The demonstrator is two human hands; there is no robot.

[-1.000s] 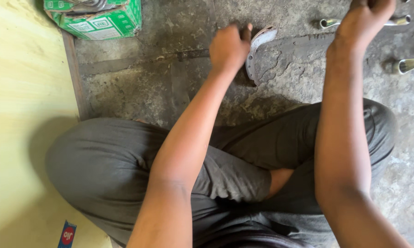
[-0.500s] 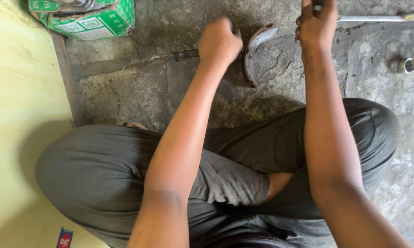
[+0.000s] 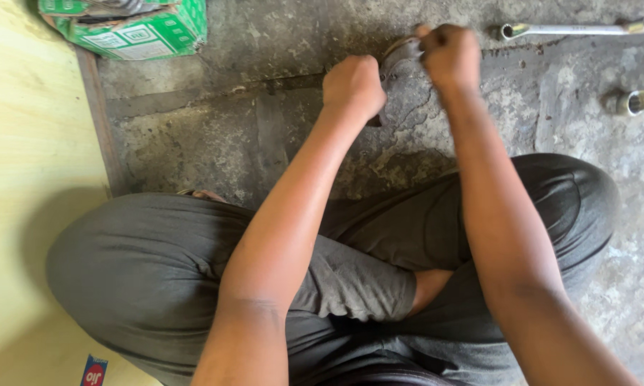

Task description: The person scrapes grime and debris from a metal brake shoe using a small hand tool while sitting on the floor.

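Rough concrete floor (image 3: 265, 143), we sit cross-legged. Curved metal part (image 3: 400, 53) lies just ahead, btwn both fists: left hand (image 3: 352, 87) clenched at its lower end, right hand (image 3: 449, 56) closed over top. Long axis roughly up-down.

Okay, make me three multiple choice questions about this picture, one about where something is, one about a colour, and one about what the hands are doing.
1. Where does the long metal wrench lie?
A. On the concrete floor, top right
B. On the person's lap
C. Inside the box

2. What colour is the cardboard box at top left?
A. Red
B. Green and white
C. Blue

3. How are the two hands?
A. Both flat on the knees
B. Both closed on the curved metal part
C. Both open in the air

Answers: 1 A, it rests on bare floor beyond the right hand. 2 B, its printed sides show that. 3 B, the left hand and right hand are fisted at the part.
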